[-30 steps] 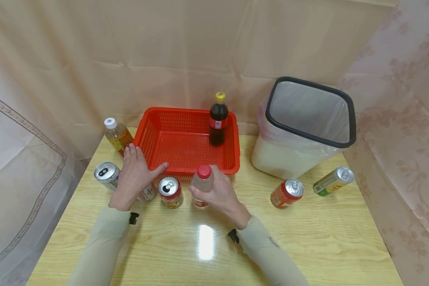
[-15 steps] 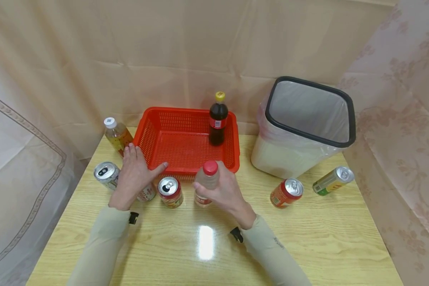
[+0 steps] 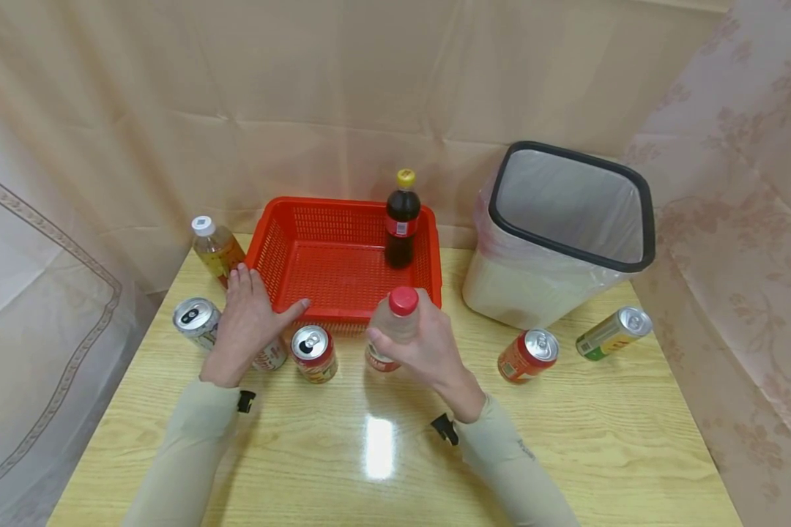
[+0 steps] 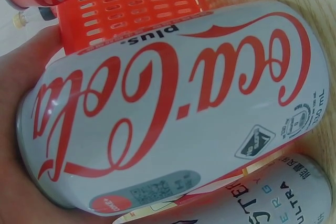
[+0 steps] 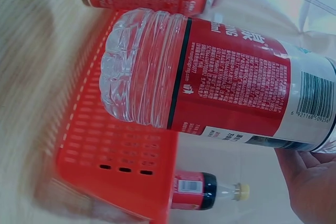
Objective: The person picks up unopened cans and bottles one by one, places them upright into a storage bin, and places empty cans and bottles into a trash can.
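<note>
My right hand [image 3: 428, 340] grips a clear water bottle [image 5: 236, 82] with a red cap and a red-and-white label. The bottle is upright, slightly above the table, at the front right of the red basket [image 3: 316, 304]. My left hand [image 3: 247, 322] lies over a white Coca-Cola can [image 4: 173, 114], with fingers straight and thumb spread to the right. Its palm hides the can's top in the head view; whether it presses on the can I cannot tell. A silver can [image 3: 198, 318] stands just left of that hand, and a red can [image 3: 314, 359] to its right.
Inside the basket stands a cola bottle [image 3: 402, 219] with a yellow cap. A tea bottle [image 3: 217, 249] is left of the basket. A lined bin [image 3: 514, 285] stands at the right, with an orange-red can [image 3: 527, 356] and a green-yellow can [image 3: 613, 334] before it.
My right hand has raised the water bottle and carried it to the right, away from the red can. The left hand has stayed in place.
</note>
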Demonstrator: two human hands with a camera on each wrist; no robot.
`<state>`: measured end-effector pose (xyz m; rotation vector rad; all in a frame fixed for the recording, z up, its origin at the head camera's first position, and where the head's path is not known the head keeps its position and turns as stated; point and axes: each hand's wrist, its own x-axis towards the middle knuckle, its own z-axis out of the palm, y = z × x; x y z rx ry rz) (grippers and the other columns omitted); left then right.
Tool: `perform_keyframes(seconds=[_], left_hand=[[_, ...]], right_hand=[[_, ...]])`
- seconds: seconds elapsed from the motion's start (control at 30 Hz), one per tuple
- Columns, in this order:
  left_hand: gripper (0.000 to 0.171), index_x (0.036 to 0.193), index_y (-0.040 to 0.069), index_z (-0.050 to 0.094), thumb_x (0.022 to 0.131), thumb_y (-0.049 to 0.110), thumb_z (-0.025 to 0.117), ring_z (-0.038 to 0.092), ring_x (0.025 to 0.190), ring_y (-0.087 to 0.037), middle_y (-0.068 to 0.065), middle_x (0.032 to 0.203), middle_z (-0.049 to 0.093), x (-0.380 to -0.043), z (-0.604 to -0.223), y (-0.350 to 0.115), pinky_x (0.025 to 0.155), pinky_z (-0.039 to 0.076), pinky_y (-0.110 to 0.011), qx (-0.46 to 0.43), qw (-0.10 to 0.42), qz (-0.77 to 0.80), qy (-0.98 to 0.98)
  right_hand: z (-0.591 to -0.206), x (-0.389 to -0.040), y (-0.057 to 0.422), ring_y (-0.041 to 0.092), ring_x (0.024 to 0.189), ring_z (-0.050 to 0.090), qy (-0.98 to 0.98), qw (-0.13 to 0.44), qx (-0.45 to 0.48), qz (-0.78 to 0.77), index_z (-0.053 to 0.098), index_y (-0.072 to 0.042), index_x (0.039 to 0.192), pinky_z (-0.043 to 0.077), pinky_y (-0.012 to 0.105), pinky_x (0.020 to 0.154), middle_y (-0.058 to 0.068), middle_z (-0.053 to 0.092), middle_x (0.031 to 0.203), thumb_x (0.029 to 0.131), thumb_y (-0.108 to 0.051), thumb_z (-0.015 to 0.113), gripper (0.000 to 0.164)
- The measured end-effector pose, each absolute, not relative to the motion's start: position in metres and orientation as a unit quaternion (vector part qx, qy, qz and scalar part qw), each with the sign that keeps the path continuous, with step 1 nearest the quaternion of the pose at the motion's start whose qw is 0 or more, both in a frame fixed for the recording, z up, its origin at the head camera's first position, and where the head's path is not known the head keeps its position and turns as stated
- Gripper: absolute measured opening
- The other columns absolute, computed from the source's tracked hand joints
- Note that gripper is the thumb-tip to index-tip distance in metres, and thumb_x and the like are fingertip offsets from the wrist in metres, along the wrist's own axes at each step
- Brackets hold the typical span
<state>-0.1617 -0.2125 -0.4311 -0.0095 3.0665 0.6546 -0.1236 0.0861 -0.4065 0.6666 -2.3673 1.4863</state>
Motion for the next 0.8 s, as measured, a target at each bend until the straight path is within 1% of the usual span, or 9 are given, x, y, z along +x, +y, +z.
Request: perform_keyframes(seconds=[0.27,0.53,0.8], left_hand=[[0.122,0.153,-0.024,0.009,0.093,0.07,0.059,0.0,0.152,-0.058,-0.043,0.162,-0.002,-0.162,-0.431,-0.213,0.123,0.011,-0.064,-0.008,0.012,0.21,0.978],[0.123,0.153,-0.023,0.009,0.092,0.071,0.06,0.001,0.151,-0.058,-0.043,0.162,-0.001,-0.163,-0.431,-0.213,0.122,0.012,-0.065,-0.009,0.01,0.209,0.978],[0.123,0.154,-0.022,0.009,0.092,0.071,0.06,0.002,0.151,-0.058,-0.043,0.162,0.0,-0.163,-0.432,-0.213,0.122,0.012,-0.064,-0.008,0.008,0.21,0.978]], right_hand=[[-0.392,-0.125,0.092,0.024,0.08,0.071,-0.815,0.16,0.246,0.499,0.058,0.0,0.114,0.061,0.041,0.071,0.011,0.072,0.093,0.079,-0.022,0.084,0.049],[-0.373,-0.129,0.099,0.025,0.087,0.072,-0.798,0.185,0.263,0.51,0.057,0.001,0.118,0.062,0.043,0.077,0.012,0.073,0.101,0.08,-0.018,0.084,0.05],[-0.356,-0.137,0.104,0.024,0.09,0.071,-0.778,0.223,0.287,0.513,0.057,0.004,0.12,0.061,0.041,0.082,0.014,0.072,0.105,0.081,-0.021,0.081,0.052]])
